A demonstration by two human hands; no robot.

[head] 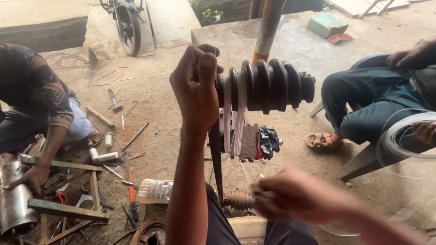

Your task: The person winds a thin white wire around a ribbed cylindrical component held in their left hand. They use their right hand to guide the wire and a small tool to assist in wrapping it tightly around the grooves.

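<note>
My left hand (196, 88) is raised and shut on the end of a black ribbed rubber boot (268, 85), which it holds level in the air. Clear plastic cord (234, 119) is looped around the boot's grooves and hangs down in strands. Below, my right hand (293, 195), blurred, is closed on the cord next to a small tan ribbed piece (238, 199). A dark block with a crumpled black and red part (259, 142) sits behind the hanging strands.
At left a crouching person (38, 104) rests a hand on a metal cylinder (13, 195), among scattered tools (129, 181) and a plastic bottle (154, 190). At right a seated person (377, 97) holds a coil of clear cord (399, 136). A motorcycle wheel (128, 28) stands behind.
</note>
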